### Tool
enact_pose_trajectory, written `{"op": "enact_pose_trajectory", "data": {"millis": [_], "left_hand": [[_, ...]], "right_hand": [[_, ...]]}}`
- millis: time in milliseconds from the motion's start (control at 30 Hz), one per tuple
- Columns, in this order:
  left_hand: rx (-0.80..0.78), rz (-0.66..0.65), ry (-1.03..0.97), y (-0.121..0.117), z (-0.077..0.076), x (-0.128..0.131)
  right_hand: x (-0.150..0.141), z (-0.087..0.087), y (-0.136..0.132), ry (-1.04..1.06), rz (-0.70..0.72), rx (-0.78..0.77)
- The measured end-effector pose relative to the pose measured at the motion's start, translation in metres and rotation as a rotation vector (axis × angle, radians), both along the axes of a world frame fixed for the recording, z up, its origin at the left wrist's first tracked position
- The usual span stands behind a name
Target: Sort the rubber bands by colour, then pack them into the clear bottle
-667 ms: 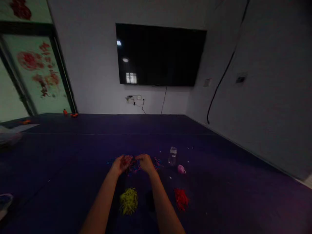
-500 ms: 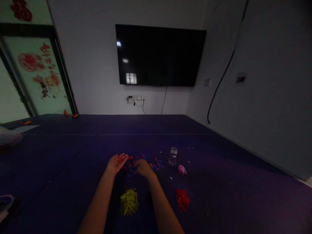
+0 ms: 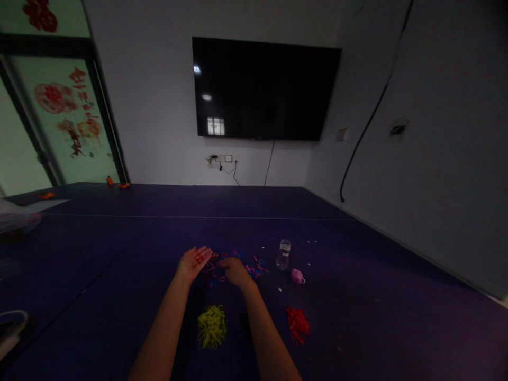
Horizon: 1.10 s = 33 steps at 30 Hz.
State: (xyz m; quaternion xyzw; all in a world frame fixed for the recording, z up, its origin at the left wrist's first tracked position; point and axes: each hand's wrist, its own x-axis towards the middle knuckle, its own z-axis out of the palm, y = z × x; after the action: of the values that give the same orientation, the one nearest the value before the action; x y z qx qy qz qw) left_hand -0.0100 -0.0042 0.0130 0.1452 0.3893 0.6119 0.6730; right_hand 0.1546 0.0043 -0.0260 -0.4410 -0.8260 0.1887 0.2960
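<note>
My left hand (image 3: 193, 263) is turned palm up, fingers extended, with a few small red rubber bands (image 3: 199, 259) resting on it. My right hand (image 3: 235, 271) reaches palm down into a loose spread of pink, blue and purple rubber bands (image 3: 257, 266). Its fingers are drawn together, and what they pinch, if anything, is hidden. Closer to me, a heap of yellow-green bands (image 3: 212, 326) lies between my forearms. A heap of red bands (image 3: 297, 324) is to the right of my right forearm.
A clear bottle (image 3: 283, 255) stands right of the spread, beside a pink lid-like piece with a loop (image 3: 297, 275). Small white scraps (image 3: 279, 289) dot the purple surface (image 3: 357, 296). A clear plastic bag (image 3: 18, 218) lies far left. A television (image 3: 265, 90) hangs on the wall.
The view has shifted slightly, so everything sits a little further right. My right hand stays at the spread with fingers drawn together; my left palm still carries the red bands.
</note>
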Motion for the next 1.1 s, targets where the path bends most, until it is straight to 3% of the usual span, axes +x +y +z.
{"op": "enact_pose_trajectory", "data": {"millis": [267, 400, 533, 700, 900, 1000, 1100], "left_hand": [[-0.019, -0.124, 0.052, -0.001, -0.003, 0.017], [-0.028, -0.178, 0.057, -0.002, -0.002, 0.023], [-0.010, -0.205, 0.037, -0.004, -0.002, 0.029], [0.003, -0.200, 0.004, -0.004, -0.001, 0.034], [0.000, -0.145, 0.109, 0.005, -0.003, 0.028], [0.007, -0.075, 0.262, 0.008, -0.010, 0.017], [0.035, -0.029, 0.471, 0.007, -0.018, 0.007]], "right_hand": [[0.008, 0.019, 0.001, 0.501, -0.031, -0.203], [0.010, 0.022, 0.002, 0.625, -0.110, -0.307], [0.010, 0.026, 0.001, 0.683, -0.048, -0.346], [0.008, 0.034, -0.002, 0.691, 0.089, -0.319], [0.009, 0.034, 0.000, 0.687, -0.014, -0.199], [0.009, 0.029, 0.001, 0.510, -0.113, -0.105], [0.006, 0.022, -0.003, 0.172, -0.155, -0.071]]}}
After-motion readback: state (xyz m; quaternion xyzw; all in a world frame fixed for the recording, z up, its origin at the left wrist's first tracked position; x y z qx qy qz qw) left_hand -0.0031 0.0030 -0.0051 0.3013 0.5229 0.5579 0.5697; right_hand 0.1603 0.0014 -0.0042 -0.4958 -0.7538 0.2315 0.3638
